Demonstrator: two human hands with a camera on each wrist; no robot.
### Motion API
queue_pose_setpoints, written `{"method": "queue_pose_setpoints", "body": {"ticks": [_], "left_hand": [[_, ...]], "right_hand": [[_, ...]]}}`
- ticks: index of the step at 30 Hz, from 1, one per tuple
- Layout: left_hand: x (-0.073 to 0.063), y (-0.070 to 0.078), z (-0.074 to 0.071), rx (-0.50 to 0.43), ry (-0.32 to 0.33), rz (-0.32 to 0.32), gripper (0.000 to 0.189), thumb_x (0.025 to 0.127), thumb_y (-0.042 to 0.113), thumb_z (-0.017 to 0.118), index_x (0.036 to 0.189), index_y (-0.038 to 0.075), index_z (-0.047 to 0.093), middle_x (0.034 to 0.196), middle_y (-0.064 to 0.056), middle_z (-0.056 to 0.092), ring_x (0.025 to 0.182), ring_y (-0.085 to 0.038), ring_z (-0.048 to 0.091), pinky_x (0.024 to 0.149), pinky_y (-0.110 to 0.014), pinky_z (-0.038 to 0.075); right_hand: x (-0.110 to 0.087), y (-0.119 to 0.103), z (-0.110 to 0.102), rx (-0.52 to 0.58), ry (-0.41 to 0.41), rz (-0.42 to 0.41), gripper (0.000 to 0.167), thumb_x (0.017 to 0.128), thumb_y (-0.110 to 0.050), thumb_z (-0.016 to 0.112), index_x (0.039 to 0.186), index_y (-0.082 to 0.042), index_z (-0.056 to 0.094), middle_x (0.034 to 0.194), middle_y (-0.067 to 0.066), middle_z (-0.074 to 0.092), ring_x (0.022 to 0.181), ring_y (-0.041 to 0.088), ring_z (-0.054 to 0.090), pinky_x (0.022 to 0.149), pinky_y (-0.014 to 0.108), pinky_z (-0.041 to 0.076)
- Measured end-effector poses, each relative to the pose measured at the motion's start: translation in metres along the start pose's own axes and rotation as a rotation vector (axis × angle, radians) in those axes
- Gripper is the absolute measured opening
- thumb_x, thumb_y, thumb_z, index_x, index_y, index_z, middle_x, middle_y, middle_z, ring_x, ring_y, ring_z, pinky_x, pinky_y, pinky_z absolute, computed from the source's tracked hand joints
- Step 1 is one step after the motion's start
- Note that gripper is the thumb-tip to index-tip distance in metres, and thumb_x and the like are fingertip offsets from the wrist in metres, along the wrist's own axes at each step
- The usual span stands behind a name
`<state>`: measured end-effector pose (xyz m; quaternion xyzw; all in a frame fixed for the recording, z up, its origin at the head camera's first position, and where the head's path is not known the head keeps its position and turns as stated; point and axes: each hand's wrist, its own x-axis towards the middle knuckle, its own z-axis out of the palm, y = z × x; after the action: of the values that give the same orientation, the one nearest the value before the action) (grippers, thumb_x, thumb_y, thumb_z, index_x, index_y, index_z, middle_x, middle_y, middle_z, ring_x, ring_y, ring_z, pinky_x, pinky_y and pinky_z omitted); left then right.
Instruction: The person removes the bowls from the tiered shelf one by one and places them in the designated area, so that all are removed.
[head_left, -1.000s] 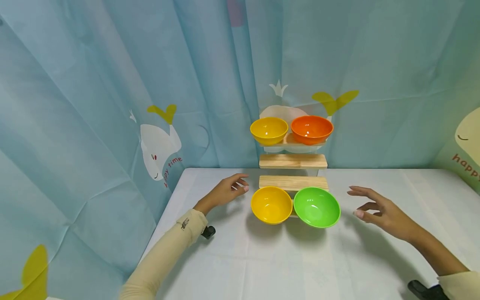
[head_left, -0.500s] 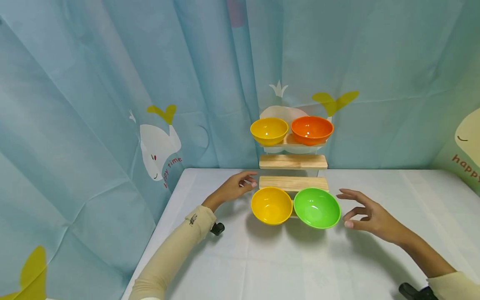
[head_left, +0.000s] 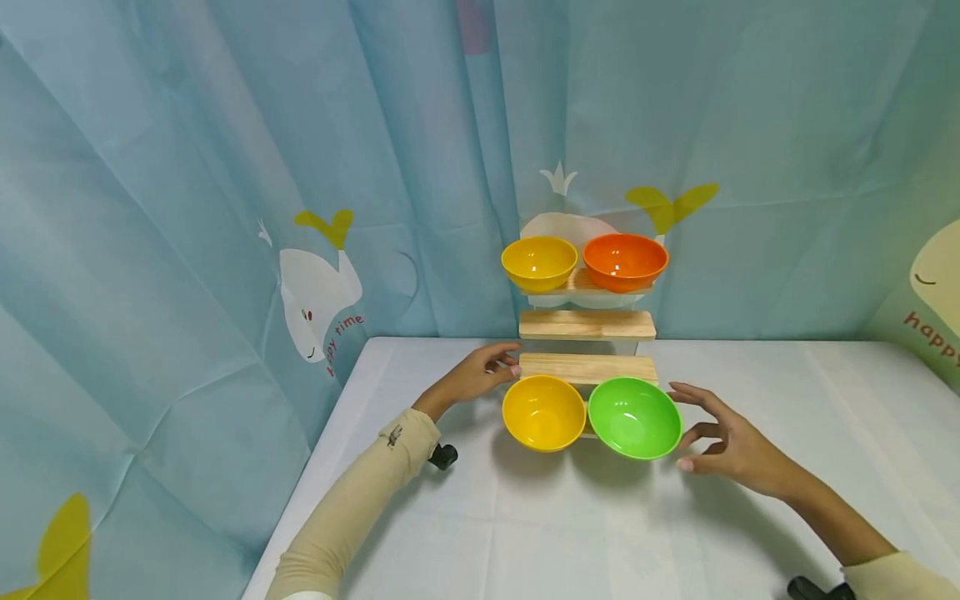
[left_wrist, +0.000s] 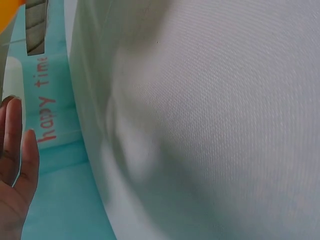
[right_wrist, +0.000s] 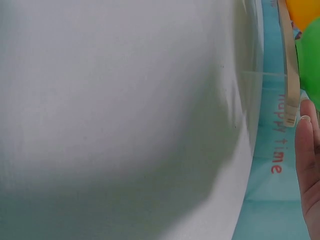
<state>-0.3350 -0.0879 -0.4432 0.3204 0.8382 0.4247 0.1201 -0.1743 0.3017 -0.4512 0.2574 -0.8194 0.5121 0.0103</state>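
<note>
A wooden tiered rack (head_left: 587, 324) holds bowls on its top and bottom steps. On the bottom step sit a yellow bowl (head_left: 543, 413) at left and a green bowl (head_left: 634, 418) at right. My left hand (head_left: 474, 373) is beside the rack's left end, fingertips near the yellow bowl's upper left rim, holding nothing. At the green bowl's right side is my right hand (head_left: 738, 446), thumb and fingers spread apart with fingertips right at the rim. In the right wrist view the green bowl (right_wrist: 311, 62) shows just above the fingers.
Another yellow bowl (head_left: 539, 263) and an orange bowl (head_left: 626, 262) rest on the top step. A white cloth (head_left: 570, 533) covers the table. Close behind the rack hangs a blue curtain (head_left: 420, 150) printed with whales, which also runs along the left side.
My left hand has moved right toward the rack and yellow bowl. The right hand has come left to the green bowl's side. The bowls have stayed in place.
</note>
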Motion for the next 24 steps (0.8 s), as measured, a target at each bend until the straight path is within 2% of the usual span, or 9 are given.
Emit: {"method": "queue_pose_setpoints", "body": {"ticks": [8, 24], "left_hand": [[0.002, 0.0021, 0.0012, 0.01, -0.018, -0.007, 0.048, 0.103, 0.025, 0.06, 0.147, 0.01, 0.051, 0.131, -0.012, 0.064, 0.118, -0.022, 0.061, 0.097, -0.032, 0.051], [0.0027, -0.0041, 0.0005, -0.012, -0.028, -0.015, 0.051, 0.1, 0.026, 0.064, 0.147, 0.012, 0.051, 0.123, -0.01, 0.067, 0.111, -0.021, 0.063, 0.098, -0.033, 0.052]], "right_hand": [[-0.0014, -0.0012, 0.0056, 0.018, 0.002, -0.009, 0.1, 0.076, 0.009, 0.078, 0.159, -0.011, 0.024, 0.144, -0.021, 0.034, 0.086, 0.019, 0.069, 0.062, 0.03, 0.056], [-0.0024, 0.0001, 0.009, 0.019, 0.023, 0.0, 0.102, 0.075, 0.008, 0.079, 0.159, -0.01, 0.023, 0.144, -0.02, 0.034, 0.085, 0.02, 0.069, 0.062, 0.031, 0.057]]}}
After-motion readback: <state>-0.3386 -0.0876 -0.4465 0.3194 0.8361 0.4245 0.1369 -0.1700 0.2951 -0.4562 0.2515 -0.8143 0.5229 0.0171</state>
